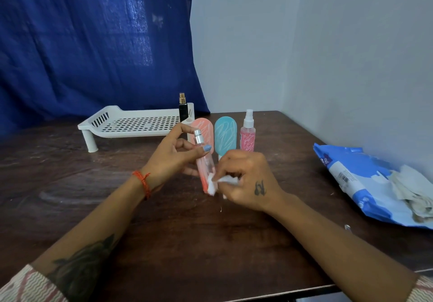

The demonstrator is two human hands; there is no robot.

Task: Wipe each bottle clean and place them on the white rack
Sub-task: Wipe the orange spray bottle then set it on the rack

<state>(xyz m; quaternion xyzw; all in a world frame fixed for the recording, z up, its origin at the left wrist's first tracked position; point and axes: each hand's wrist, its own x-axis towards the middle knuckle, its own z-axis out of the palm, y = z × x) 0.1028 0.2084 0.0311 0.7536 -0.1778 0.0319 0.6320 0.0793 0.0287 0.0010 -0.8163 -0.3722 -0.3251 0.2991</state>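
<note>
The pink bottle [204, 164] is upright above the table [164, 231], my left hand [174, 155] curled round its upper half while my right hand [246, 180] pinches a white wipe [214, 183] against its lower end. Just behind stand three unwiped bottles [225, 135]. Further back-left, one black bottle [183, 108] stands at the white rack [136, 123], so I judge most work remains.
</note>
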